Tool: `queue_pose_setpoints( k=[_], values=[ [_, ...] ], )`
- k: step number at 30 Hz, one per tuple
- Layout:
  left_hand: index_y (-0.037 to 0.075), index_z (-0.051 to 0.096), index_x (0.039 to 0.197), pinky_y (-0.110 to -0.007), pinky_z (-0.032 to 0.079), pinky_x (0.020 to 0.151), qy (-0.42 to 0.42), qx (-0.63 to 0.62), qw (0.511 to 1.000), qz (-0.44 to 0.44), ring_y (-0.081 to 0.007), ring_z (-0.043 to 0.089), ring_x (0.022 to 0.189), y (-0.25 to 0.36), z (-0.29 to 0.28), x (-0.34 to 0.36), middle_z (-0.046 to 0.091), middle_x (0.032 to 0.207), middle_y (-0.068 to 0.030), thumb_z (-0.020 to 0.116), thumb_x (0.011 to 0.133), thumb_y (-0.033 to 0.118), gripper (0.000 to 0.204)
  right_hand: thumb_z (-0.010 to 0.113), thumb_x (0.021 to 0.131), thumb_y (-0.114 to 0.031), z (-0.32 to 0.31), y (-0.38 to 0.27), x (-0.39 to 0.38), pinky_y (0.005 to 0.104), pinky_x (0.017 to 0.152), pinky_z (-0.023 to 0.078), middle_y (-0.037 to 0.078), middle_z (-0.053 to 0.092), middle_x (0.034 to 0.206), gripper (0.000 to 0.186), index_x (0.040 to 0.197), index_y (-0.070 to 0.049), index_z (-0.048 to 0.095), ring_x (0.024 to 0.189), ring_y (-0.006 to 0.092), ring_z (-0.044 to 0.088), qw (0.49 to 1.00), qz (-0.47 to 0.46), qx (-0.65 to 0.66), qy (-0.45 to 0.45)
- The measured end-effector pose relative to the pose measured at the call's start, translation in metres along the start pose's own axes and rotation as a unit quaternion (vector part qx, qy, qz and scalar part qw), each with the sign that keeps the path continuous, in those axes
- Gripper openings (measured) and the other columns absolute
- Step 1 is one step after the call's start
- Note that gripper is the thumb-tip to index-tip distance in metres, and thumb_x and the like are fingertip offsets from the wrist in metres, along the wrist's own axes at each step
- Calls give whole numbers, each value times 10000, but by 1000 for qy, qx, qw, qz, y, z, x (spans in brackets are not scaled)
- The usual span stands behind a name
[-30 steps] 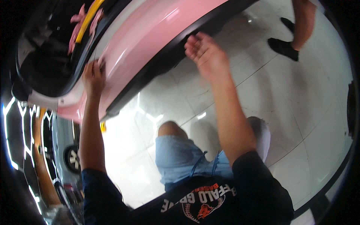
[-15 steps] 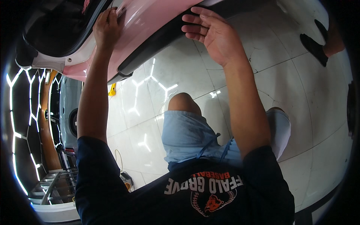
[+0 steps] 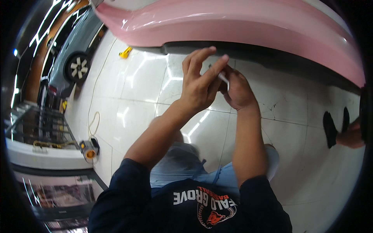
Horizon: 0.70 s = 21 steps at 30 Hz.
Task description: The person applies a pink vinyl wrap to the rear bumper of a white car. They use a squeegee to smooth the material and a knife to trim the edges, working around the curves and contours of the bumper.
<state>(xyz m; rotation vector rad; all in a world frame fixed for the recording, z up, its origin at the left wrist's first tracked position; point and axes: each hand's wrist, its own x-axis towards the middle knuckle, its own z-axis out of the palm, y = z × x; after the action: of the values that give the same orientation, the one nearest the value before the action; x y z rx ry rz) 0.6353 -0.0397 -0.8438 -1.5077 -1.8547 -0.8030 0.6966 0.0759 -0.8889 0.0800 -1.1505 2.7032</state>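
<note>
My two hands meet in front of the pink car body panel (image 3: 233,23), above its black lower trim (image 3: 248,52). My right hand (image 3: 241,91) is closed with its fingers curled round a small, thin, pale piece (image 3: 223,77), whose kind I cannot make out. My left hand (image 3: 198,83) is right beside it, fingers stretched and apart, some of them close to or touching the piece. Neither hand touches the car.
Glossy pale tiles make up the floor (image 3: 136,105). A yellow tool (image 3: 125,52) lies near the panel's left end. Further left are a grey car (image 3: 68,58), a grey-and-orange device (image 3: 89,150) with a cable, and a metal rack (image 3: 35,124). Another person's dark shoes (image 3: 330,130) are at right.
My left hand has come off the car's edge by the dark opening and moved right to my right hand. My right hand has lowered and closed. The view has turned, showing more pink panel.
</note>
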Motion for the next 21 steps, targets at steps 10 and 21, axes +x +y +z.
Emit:
queue_pose_setpoints(
  k=[10,21],
  values=[
    [131,572,1265,-435,362,1026,-218,85,972,-31,-353,430,1247,-116,-94,-28,445,1370,-163,739,674,51,619,439,1000,-236,33,77,52,260,585,492,30,571,774,257,1003,-18,575,651,108,561,994,45,-95,28],
    [136,557,1288,-423,401,1008,-53,36,981,185,-333,477,1237,-276,-63,106,485,1346,-154,532,939,352,412,448,986,-177,88,141,121,228,446,359,-9,477,673,209,956,-8,568,502,57,422,889,-126,-234,373]
  ],
)
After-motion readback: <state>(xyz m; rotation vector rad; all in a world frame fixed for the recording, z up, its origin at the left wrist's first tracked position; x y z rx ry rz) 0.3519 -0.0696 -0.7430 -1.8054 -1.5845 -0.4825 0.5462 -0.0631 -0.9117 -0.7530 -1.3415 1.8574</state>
